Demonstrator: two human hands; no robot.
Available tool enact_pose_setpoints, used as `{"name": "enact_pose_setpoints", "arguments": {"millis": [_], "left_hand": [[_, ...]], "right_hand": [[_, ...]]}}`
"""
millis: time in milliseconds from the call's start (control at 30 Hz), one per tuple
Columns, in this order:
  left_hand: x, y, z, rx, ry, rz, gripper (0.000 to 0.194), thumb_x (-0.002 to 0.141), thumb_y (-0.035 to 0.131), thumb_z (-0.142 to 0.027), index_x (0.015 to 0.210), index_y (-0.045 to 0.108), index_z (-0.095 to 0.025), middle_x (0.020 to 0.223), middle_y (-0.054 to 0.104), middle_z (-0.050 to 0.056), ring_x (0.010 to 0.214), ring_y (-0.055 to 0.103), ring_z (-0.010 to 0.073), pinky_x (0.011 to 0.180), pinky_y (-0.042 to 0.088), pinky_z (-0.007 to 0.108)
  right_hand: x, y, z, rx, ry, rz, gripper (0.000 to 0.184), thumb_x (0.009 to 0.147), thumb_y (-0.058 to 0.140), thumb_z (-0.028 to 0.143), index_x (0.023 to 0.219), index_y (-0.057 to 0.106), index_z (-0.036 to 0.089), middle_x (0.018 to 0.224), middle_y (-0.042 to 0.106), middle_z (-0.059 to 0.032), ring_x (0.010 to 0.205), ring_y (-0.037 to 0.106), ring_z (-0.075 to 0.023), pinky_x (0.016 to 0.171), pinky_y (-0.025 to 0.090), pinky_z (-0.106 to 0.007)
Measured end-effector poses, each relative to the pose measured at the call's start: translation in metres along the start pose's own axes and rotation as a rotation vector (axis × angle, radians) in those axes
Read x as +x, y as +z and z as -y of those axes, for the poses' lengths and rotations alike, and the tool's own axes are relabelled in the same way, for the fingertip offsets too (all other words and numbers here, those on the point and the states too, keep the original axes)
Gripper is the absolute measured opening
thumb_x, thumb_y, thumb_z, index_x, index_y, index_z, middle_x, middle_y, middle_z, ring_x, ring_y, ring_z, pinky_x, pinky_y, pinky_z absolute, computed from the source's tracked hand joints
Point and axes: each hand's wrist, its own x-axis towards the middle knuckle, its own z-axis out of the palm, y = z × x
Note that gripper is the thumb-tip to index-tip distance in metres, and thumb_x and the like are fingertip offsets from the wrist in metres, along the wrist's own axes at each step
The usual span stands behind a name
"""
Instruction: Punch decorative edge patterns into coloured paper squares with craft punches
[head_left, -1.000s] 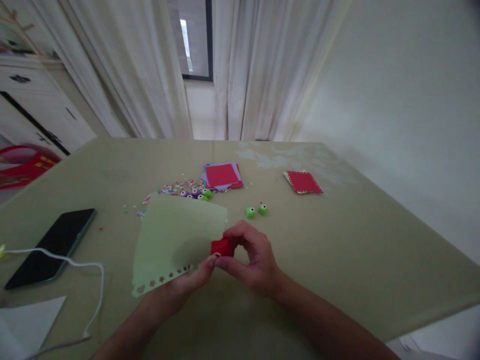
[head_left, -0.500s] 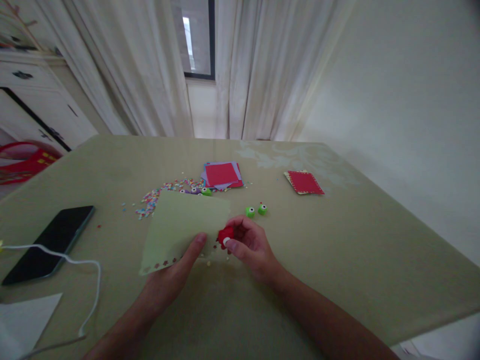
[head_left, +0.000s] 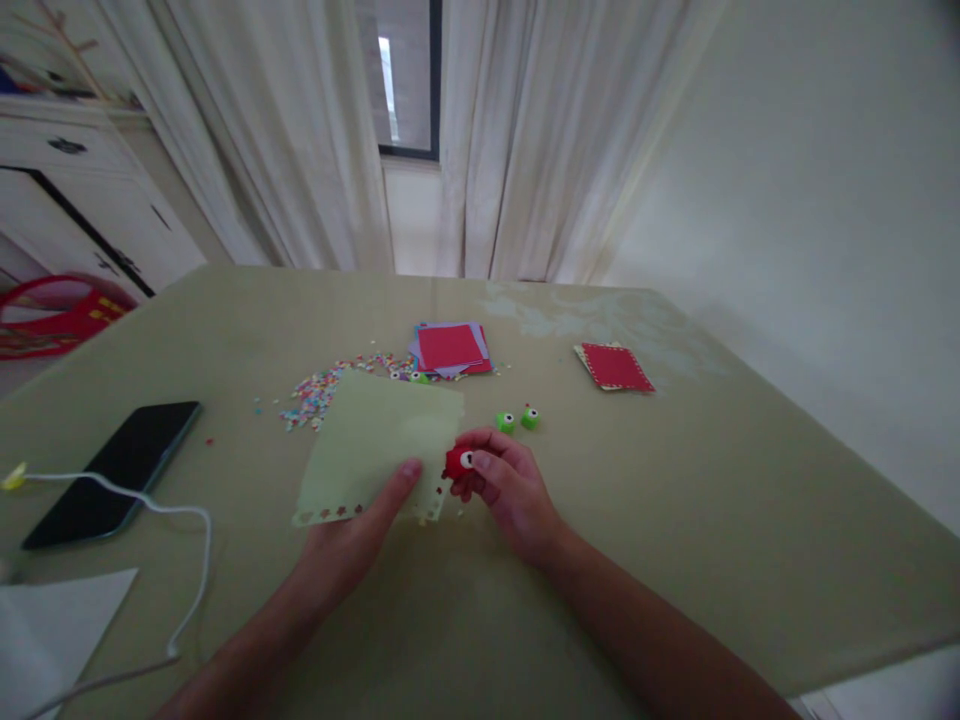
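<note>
My left hand (head_left: 367,520) grips a square of pale green paper (head_left: 386,435) at its near edge, thumb on top and fingers beneath. Small flower-shaped holes run along that edge, and a few more show at the near right corner. At the paper's right edge, my right hand (head_left: 514,490) pinches a small red craft punch (head_left: 457,461) with a white eye-like spot between thumb and fingers. Two green punches (head_left: 518,419) with eye designs stand just beyond my right hand. More punches (head_left: 410,377), purple and green, are partly hidden behind the paper.
Colourful paper confetti (head_left: 319,395) is scattered behind the paper. A stack of coloured paper squares (head_left: 450,347) lies further back, and red and cream punched squares (head_left: 616,367) lie to the right. At left are a black phone (head_left: 116,470), a white cable (head_left: 204,560) and a white sheet (head_left: 60,630).
The red punch has turned in my right hand and risen slightly along the paper's right edge. Flower holes now show at the near right corner. The whole view has shifted slightly.
</note>
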Motion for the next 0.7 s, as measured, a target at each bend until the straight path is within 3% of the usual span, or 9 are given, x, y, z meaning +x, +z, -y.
{"name": "enact_pose_setpoints", "arguments": {"millis": [200,533,700], "left_hand": [[-0.001,0.001,-0.007,-0.028,-0.003,0.031,0.046,0.081,0.074,-0.056,0.116,0.077,-0.026,0.12,0.084,0.007,0.119,0.076,0.0351,0.115,0.054,0.052],[0.005,0.002,0.003,-0.063,-0.012,0.062,0.047,0.089,0.072,-0.053,0.123,0.076,-0.021,0.124,0.082,0.013,0.115,0.077,0.0353,0.11,0.058,0.053],[0.005,0.003,0.005,-0.089,0.012,0.08,0.046,0.091,0.072,-0.052,0.125,0.075,-0.021,0.128,0.081,0.013,0.116,0.076,0.0331,0.111,0.057,0.049]], "right_hand": [[0.0,0.002,0.001,0.042,0.03,-0.057,0.028,0.08,0.087,0.04,0.096,0.079,0.019,0.081,0.08,-0.0026,0.062,0.066,-0.0124,0.058,0.047,-0.024],[0.001,0.003,0.004,-0.02,0.074,-0.097,0.037,0.072,0.097,0.042,0.092,0.075,0.02,0.081,0.079,-0.0011,0.062,0.064,-0.0111,0.058,0.046,-0.023],[0.002,0.0,0.002,-0.003,0.116,-0.081,0.041,0.077,0.093,0.042,0.105,0.073,0.021,0.082,0.078,-0.0001,0.062,0.064,-0.0107,0.06,0.047,-0.023]]}}
